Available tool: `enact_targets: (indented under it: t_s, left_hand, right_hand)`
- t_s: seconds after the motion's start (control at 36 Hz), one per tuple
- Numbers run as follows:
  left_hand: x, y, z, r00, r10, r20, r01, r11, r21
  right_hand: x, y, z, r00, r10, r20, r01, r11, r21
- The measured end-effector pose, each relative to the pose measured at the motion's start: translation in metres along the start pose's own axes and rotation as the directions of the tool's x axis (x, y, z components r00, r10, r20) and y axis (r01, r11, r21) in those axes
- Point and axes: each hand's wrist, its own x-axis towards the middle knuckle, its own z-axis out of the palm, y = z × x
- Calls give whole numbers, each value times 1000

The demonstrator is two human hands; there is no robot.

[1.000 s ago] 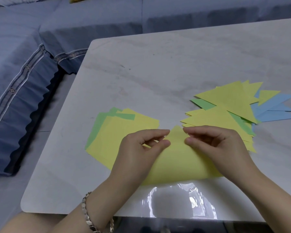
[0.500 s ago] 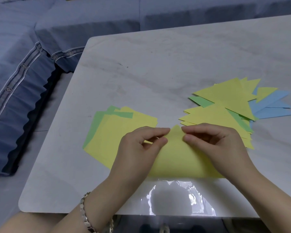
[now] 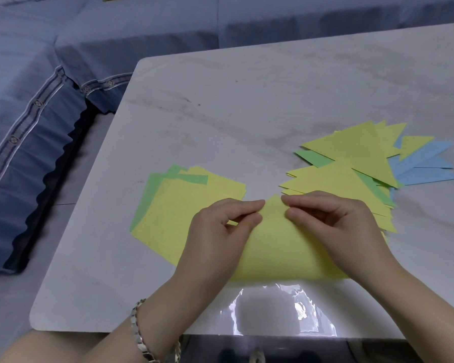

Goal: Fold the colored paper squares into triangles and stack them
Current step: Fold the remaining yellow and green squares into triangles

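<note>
While half under both, yellow sheet [image 3: 286, 247] in pinch of left hand [image 3: 220, 231], right hand [image 3: 333, 224].

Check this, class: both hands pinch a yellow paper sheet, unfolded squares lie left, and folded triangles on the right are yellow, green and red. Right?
One slip: the head view shows the folded paper triangles are yellow, green and blue, not red. The left hand and right hand do pinch the yellow paper sheet, unfolded paper squares lying left.
</note>
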Motion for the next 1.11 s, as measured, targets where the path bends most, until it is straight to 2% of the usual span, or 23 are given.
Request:
enact_targets:
  t_s: [0.25, 0.36, 0.42, 0.47, 0.5, 0.56, 0.61, 0.64, 0.69, 0.83, 1.0, 1.11]
  left_hand:
    - [6, -3, 2, 1000, -23, -6, 23, 996, 81]
    - [33, 0, 1, 979, -151, 135, 145, 988, 51]
    - [49, 0, 3, 966, -173, 189, 161, 984, 79]
    - [64, -3, 7, 968, -169, 188, 151, 983, 103]
    - [71, -6, 10, 971, -165, 170, 147, 983, 113]
    - [84, -13, 16, 981, -146, 123, 128, 981, 147]
    - [94, -22, 21, 988, -118, 97, 98, 976, 196]
    - [98, -27, 22, 990, -110, 89, 88, 971, 220]
    - [104, -36, 23, 993, -100, 68, 77, 959, 272]
    - [106, -56, 20, 993, -114, 14, 103, 936, 337]
    - [101, -64, 20, 995, -104, -4, 101, 948, 301]
    - [100, -66, 18, 995, -96, 0, 92, 958, 272]
  right_hand:
    - [7, 0, -2, 1000, 8, 21, -7, 1000, -27]
    - [23, 1, -7, 992, 12, 125, 1, 994, -106]
    - [36, 2, -10, 984, 23, 175, 4, 988, -154]
    - [48, 6, -11, 987, 4, 161, 35, 971, -236]
    - [53, 9, -11, 991, -33, 133, 74, 947, -312]
    - [60, 15, -7, 978, -184, 99, 209, 834, -511]
    - [60, 25, 0, 939, -296, 178, 338, 684, -646]
    - [58, 30, 3, 920, -296, 258, 391, 632, -669]
    - [54, 40, 7, 900, -221, 375, 428, 609, -668]
    - [38, 64, 10, 854, -89, 513, 466, 569, -677]
    - [9, 76, 11, 802, -210, 559, 570, 550, -611]
    - [-3, 83, 7, 766, -269, 584, 630, 496, -598]
